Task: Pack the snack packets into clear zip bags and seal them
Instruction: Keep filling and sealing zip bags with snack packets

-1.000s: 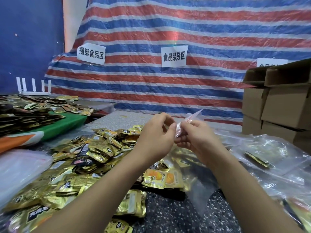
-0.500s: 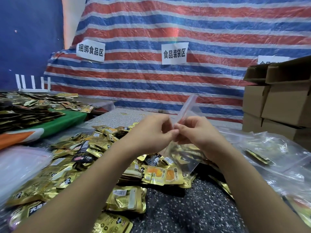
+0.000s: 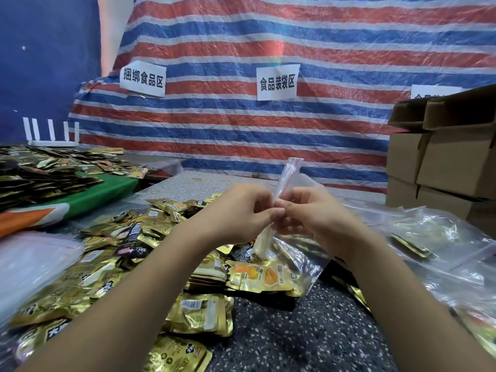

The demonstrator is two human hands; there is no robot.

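Head view: the left hand (image 3: 236,213) and right hand (image 3: 319,216) meet fingertip to fingertip, both pinching the red-striped zip edge of one clear zip bag (image 3: 288,181), which stands higher and straighter than half a second ago. Its lower part hangs over the snack packets (image 3: 112,253), too many to count, heaped on the speckled table (image 3: 308,334). Whether it holds packets is unclear. Loose clear bags (image 3: 429,237) lie right, one showing a packet; two paper signs (image 3: 277,83) and stacked cardboard boxes (image 3: 453,162) stand behind.

free: bare speckled desk (image 3: 308,331) between forearms | left: packet heap (image 3: 112,259) | right: loose clear bags (image 3: 429,245), cardboard boxes (image 3: 451,162)
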